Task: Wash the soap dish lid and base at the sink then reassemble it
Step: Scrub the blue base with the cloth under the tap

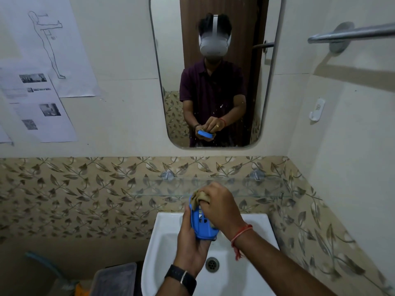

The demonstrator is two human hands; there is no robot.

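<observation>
A blue plastic soap dish part (202, 226) with slotted holes is held tilted over the white sink (168, 238). My left hand (190, 244) grips it from below and behind. My right hand (220, 207) is closed on a tan cloth (197, 198) and presses it against the top of the blue part. Whether this piece is the lid or the base I cannot tell. No second blue piece is visible. The tap is hidden behind my hands.
A glass shelf (245, 189) runs along the wall just beyond my hands. The drain (212, 264) lies below them. A mirror (213, 71) hangs above, a towel bar (350, 33) at upper right, a grey bin (115, 278) left of the sink.
</observation>
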